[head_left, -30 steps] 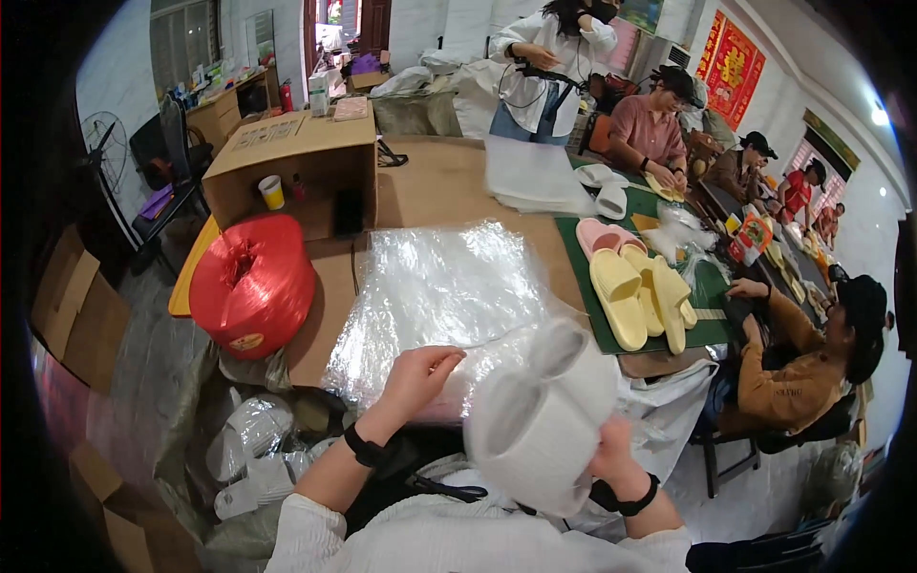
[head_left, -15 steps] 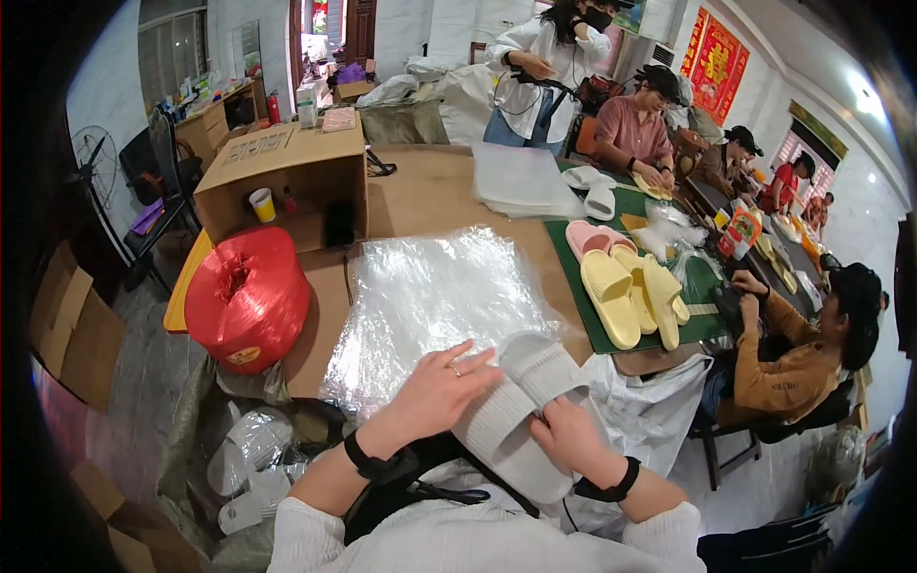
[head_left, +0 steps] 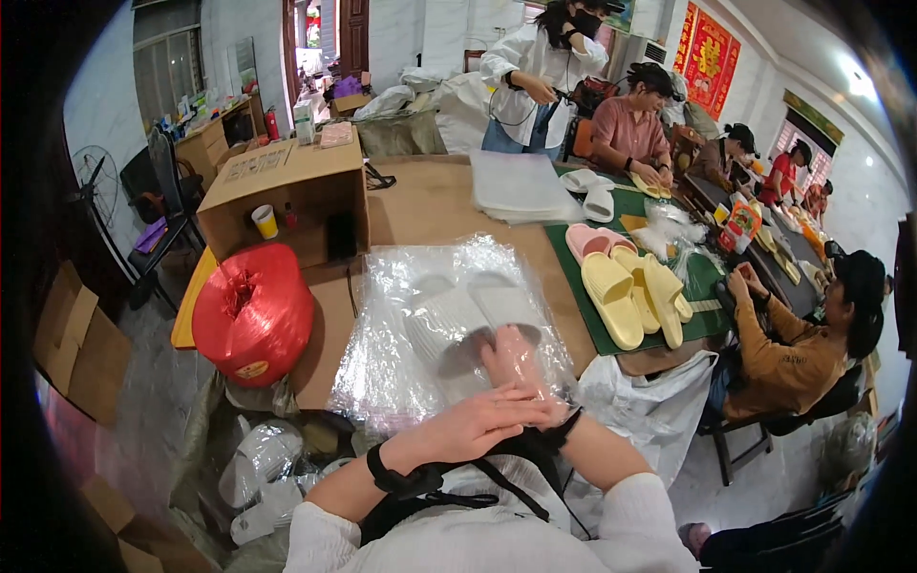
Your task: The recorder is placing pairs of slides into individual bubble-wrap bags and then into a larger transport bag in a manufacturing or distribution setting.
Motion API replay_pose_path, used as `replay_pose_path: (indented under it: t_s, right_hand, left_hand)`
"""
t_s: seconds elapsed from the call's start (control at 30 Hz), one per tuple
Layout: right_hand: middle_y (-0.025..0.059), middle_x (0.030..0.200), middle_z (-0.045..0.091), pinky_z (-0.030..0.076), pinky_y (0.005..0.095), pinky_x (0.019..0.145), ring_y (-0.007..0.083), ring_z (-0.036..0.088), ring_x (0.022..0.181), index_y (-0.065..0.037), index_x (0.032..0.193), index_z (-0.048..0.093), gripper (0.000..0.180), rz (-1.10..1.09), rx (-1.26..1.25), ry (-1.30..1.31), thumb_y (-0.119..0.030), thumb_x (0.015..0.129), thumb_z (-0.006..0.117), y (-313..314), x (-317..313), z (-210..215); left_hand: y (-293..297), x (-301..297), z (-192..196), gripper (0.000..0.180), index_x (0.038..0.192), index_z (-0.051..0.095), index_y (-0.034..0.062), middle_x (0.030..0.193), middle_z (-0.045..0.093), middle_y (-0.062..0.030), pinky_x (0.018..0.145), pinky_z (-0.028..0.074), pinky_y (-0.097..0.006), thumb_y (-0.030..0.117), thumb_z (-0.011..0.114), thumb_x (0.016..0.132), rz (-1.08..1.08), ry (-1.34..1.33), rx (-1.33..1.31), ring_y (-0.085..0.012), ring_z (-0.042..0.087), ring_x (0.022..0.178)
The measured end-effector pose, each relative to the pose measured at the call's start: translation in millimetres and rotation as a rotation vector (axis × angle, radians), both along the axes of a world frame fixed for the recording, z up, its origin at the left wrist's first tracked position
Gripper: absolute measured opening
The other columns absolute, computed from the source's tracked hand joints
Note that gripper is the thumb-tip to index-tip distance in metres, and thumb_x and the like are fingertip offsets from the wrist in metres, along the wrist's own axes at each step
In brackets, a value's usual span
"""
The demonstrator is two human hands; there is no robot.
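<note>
A pair of light grey slippers (head_left: 445, 323) lies inside a clear plastic bag (head_left: 374, 351) on the table, toes pointing away from me. My right hand (head_left: 516, 363) is inside the bag too, its fingers closed at the near edge of the slippers' straps; the film partly veils them. Across the bag's near edge, by my right wrist, my left hand (head_left: 485, 416) rests with its fingers stretched out. The film's glare blurs the slippers' heel ends.
A red roll of plastic twine (head_left: 252, 315) sits left, before an open cardboard box (head_left: 277, 186) holding a cup. Yellow slippers (head_left: 611, 301) stand right on a green mat (head_left: 583, 329). A sack (head_left: 205, 449) of bagged slippers stands lower left. Several people work beyond and right.
The grey slippers have gone from above the bag's near edge into the bag, farther from me, with my right hand inside. My left hand has left them and moved toward my right wrist.
</note>
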State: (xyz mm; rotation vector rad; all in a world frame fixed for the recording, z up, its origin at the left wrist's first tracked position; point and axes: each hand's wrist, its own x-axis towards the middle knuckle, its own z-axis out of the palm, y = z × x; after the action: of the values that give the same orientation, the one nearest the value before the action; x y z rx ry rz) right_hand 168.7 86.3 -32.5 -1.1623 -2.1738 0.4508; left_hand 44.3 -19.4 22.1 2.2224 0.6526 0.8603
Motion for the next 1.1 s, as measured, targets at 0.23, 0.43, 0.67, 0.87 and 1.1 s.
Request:
replay_pose_path:
  t_s: [0.23,0.43,0.67,0.87,1.1]
  right_hand:
    - [0.03,0.097,0.056,0.049,0.0533,0.075,0.0482,0.06,0.085,0.003,0.098,0.053,0.027,-0.141,0.061,0.132,-0.022,0.091,0.06,73,-60,-27]
    - [0.0285,0.121,0.049,0.049,0.0495,0.086,0.0468,0.057,0.102,0.002,0.134,0.041,0.061,0.03,-0.018,0.125,-0.033,0.09,0.065,8,-54,-16]
    - [0.003,0.086,0.069,0.047,0.0255,0.064,0.0088,0.059,0.073,-0.003,0.104,0.071,0.028,0.854,-0.868,0.022,-0.028,0.09,0.071,-84,113,31]
    - [-0.0007,0.074,0.063,0.043,0.0219,0.058,0.0067,0.054,0.065,-0.002,0.093,0.07,0.026,0.013,-0.71,0.325,-0.028,0.093,0.066,-39,146,41]
    - [0.0004,0.072,0.064,0.042,0.0242,0.055,0.0083,0.053,0.061,0.0,0.09,0.072,0.038,0.05,-0.879,-0.05,-0.039,0.089,0.069,8,109,20]
  left_hand:
    - [-19,-29,17,0.033,0.128,0.062,0.0125,0.14,0.056,-0.0048,0.117,0.027,-0.047,0.01,0.054,0.095,0.115,0.195,0.097,-0.03,0.043,0.138]
    - [-38,-88,2,0.027,0.114,0.07,0.0103,0.124,0.066,-0.0084,0.112,0.035,-0.044,0.016,0.067,0.088,0.294,0.059,-0.009,-0.0291,0.053,0.128]
    - [-53,-125,-36,0.046,0.085,0.066,-0.0031,0.066,0.061,-0.0085,0.062,0.045,-0.031,0.041,0.056,0.095,1.188,-0.035,-0.552,-0.0144,0.058,0.064]
    - [-46,-111,-41,0.049,0.072,0.065,-0.0033,0.06,0.06,-0.0081,0.055,0.044,-0.032,0.042,0.064,0.091,1.044,0.182,-0.698,-0.0134,0.056,0.056]
    - [-61,-125,-62,0.017,0.079,0.07,0.0021,0.071,0.067,0.0019,0.052,0.038,-0.02,0.018,0.074,0.084,0.861,-0.148,-0.863,-0.0022,0.054,0.061]
